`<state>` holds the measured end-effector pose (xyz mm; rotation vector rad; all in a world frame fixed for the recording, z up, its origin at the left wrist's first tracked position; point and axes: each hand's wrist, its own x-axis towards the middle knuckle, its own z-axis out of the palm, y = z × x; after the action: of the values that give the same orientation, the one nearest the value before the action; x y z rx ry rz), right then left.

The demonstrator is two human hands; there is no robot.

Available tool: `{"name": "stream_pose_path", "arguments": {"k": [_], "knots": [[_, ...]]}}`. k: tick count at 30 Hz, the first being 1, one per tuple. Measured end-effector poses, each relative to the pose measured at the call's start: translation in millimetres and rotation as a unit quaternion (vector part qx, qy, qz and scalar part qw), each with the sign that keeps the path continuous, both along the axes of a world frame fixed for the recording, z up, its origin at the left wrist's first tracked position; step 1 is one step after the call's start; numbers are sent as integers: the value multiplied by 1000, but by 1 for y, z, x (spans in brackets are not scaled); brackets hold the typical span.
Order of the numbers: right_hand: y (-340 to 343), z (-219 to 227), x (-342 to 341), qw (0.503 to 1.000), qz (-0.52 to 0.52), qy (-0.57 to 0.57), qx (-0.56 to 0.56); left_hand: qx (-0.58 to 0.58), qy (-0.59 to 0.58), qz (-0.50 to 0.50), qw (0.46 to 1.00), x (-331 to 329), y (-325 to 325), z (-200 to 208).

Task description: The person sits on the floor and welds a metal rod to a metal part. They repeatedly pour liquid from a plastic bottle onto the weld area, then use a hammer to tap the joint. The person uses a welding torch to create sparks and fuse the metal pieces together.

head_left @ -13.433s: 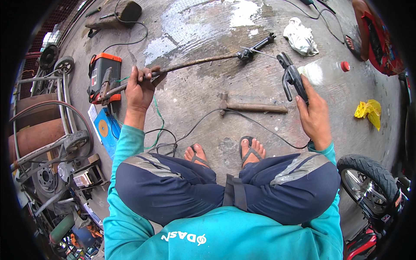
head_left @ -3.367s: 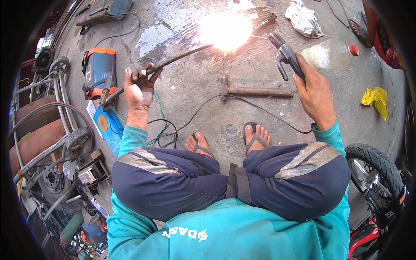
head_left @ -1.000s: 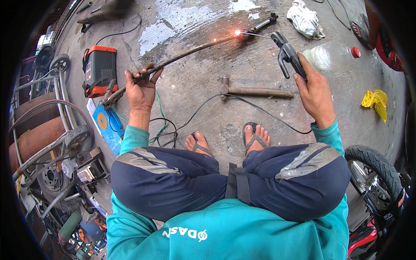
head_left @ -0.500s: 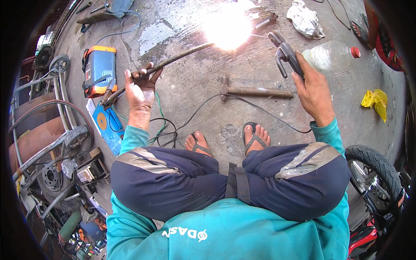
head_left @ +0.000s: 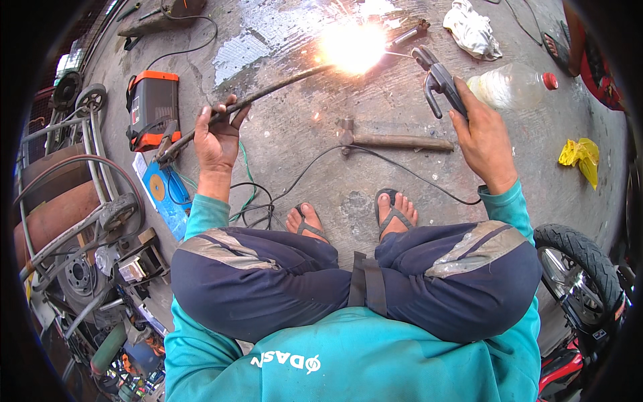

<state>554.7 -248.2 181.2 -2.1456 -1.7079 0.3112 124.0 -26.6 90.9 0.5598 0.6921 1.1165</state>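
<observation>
With fingers curled round it, my left hand [head_left: 218,144] holds a long dark metal rod [head_left: 274,87], which slants from the lower left up to a bright welding arc. My right hand [head_left: 483,137] is closed on a black welding electrode holder [head_left: 442,82]. From its jaws a thin electrode [head_left: 400,53] reaches left to the arc. The glare hides where the electrode and rod meet. Beyond the arc, another piece of metal bar [head_left: 410,33] sticks out to the right. A hammer [head_left: 402,141] with a wooden handle lies on the concrete between my hands and feet.
An orange-and-grey welding machine [head_left: 154,110] stands left, beside a blue flat box [head_left: 164,194]. Black cable [head_left: 301,175] crosses the floor. At right are a clear bottle [head_left: 509,86], white cloth [head_left: 471,30], yellow plastic bag [head_left: 581,157], a motorcycle wheel [head_left: 575,268] and another person's foot [head_left: 554,50].
The arc's glare has shrunk and turned more orange, with sparks flying up and down from it. Both hands keep almost the same place and grip.
</observation>
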Motion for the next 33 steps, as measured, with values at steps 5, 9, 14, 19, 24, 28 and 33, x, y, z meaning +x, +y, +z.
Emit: {"name": "stream_pose_path", "arguments": {"k": [5,9,14,19,24,28,33], "knots": [[0,0,1,1000,-4,4,-6,7,18,6,1000,-2,-1,-2],[1,-2,3,1000,0,14,0,24,39,-16,999,-8,0,-5],[2,-3,5,1000,-1,28,4,23,50,-47,997,-15,1,-8],[3,-3,6,1000,0,23,5,24,64,-65,996,-17,1,-5],[4,-1,7,999,1,34,5,29,73,-69,994,-19,2,-6],[3,-5,10,997,19,55,48,20,112,-27,993,-16,-2,-3],[1,15,3,993,-50,106,11,44,79,-78,993,-24,-1,-12]]}}
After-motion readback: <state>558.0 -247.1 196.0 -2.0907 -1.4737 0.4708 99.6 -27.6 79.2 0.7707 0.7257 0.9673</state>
